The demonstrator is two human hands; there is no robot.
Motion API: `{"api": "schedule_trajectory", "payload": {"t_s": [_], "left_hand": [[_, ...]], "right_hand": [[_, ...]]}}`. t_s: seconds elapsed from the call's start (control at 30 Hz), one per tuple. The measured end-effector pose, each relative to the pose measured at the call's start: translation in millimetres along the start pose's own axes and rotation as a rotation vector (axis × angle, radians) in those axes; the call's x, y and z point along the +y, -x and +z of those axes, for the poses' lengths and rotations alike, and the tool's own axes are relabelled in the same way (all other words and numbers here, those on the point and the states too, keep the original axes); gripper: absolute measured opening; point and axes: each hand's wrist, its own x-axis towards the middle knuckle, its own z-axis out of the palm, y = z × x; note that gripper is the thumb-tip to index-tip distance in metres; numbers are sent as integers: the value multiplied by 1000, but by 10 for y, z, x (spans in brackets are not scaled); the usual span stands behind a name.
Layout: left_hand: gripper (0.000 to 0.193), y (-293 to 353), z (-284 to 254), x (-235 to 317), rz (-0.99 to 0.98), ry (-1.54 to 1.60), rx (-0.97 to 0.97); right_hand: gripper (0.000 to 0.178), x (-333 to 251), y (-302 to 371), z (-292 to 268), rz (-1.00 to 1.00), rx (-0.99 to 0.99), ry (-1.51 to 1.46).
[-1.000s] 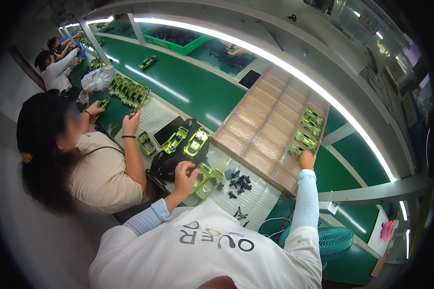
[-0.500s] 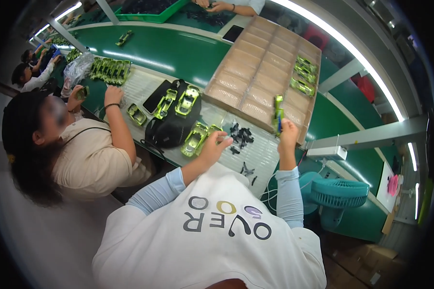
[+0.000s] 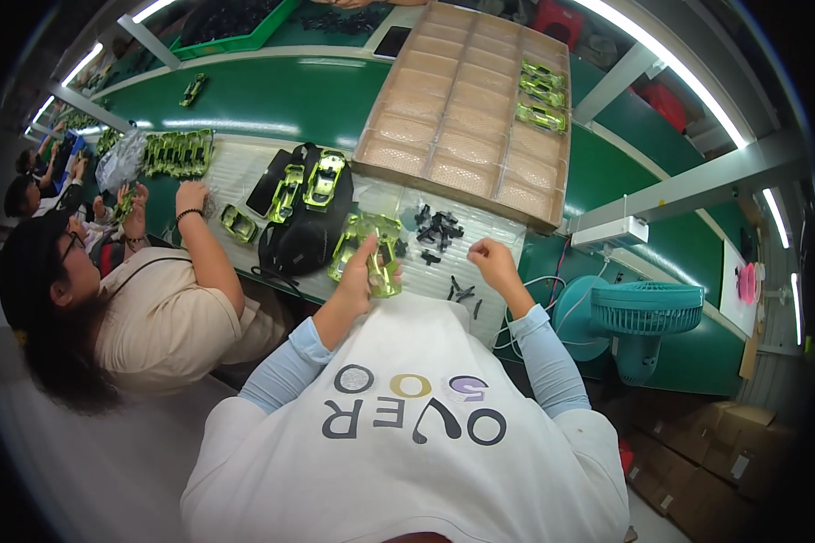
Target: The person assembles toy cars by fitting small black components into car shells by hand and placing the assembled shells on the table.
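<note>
My left hand [image 3: 357,279] is closed around a shiny green toy car body [image 3: 387,273], held just above the bench edge in front of my chest. Another green car body [image 3: 342,250] lies beside it, partly covered. To the right, my right hand [image 3: 493,262] hovers with thumb and fingertips pinched together; whatever is between them is too small to make out. Small black plastic parts [image 3: 437,228] lie in a loose heap between my hands. A few thin black strips [image 3: 463,291] sit nearer to me.
Beyond my hands, a divided cardboard box [image 3: 453,136] holds several green car bodies in its right column. Car bodies rest on a black bag [image 3: 303,237] at left. A teal fan [image 3: 643,312] stands right. A co-worker [image 3: 167,281] sits close on my left.
My right hand has come back from the box side and no longer holds a green car body. My left hand, formerly open beside the car bodies, now grips one. The view has shifted.
</note>
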Motion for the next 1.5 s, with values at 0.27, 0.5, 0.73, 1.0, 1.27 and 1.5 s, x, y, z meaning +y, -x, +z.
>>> {"api": "schedule_trajectory", "payload": {"t_s": [0.27,0.5,0.73,1.0,1.27,1.5], "left_hand": [[46,-50,-86,-59,-39,23,-38],[49,-22,-133,-29,-36,-4,-138],[49,36,-32,-4,-44,-63,-175],[63,358,430,121,67,-82,-506],[63,508,644,263,64,79,-661],[69,610,651,326,86,41,-669]], "right_hand": [[13,347,377,575,-2,15,422],[8,334,340,680,-313,85,606],[11,112,387,593,-50,208,401],[20,-965,381,33,-31,7,-1074],[11,-1136,517,-88,-451,326,-289],[12,-1126,523,-141,-751,360,42]]}}
